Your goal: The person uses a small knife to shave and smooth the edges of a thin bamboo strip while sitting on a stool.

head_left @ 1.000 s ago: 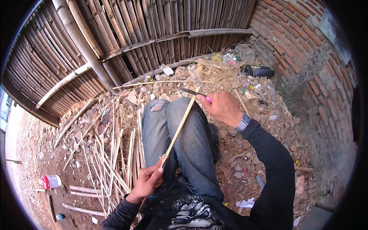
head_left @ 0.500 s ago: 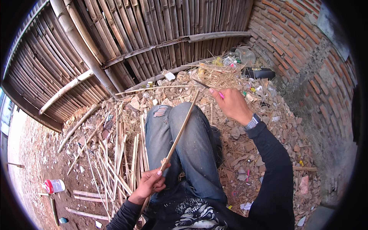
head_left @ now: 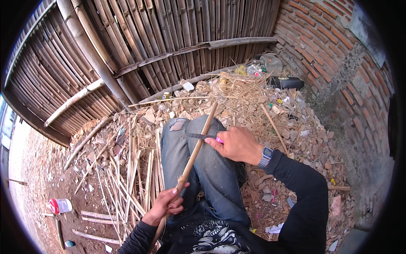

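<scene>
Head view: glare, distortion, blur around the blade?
Head view: pale ground at far left looks washed out; head view: bamboo wall bows toward the rim, corners black; head view: knife and stick read clearly, no heavy smear.

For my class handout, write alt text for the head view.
A person's right hand holds a pink-handled knife across a long strip that the left hand grips lower down, over jeans-covered legs. Loose strips lie on the ground at left; a bamboo wall stands ahead, a brick wall at right.
</scene>
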The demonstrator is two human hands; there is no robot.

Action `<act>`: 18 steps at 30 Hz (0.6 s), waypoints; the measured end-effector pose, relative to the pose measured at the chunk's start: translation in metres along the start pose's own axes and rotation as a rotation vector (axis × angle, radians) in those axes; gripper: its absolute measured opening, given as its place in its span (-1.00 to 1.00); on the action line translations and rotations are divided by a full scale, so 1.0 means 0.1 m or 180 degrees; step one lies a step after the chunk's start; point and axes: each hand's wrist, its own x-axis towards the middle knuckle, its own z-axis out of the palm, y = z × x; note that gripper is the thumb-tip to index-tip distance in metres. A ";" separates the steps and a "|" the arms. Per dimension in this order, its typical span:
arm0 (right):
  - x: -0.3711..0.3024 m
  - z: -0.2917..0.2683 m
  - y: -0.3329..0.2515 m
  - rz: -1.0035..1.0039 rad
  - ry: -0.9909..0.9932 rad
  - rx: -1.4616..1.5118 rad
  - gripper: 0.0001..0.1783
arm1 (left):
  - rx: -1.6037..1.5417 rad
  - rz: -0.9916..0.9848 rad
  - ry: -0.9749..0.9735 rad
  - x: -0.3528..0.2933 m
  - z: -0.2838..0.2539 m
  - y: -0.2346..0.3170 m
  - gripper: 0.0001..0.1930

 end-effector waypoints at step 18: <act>0.30 -0.24 0.49 0.0549 0.0570 0.0907 -0.47 | 0.2301 0.1380 0.1174 0.19 -0.03 -0.22 -0.53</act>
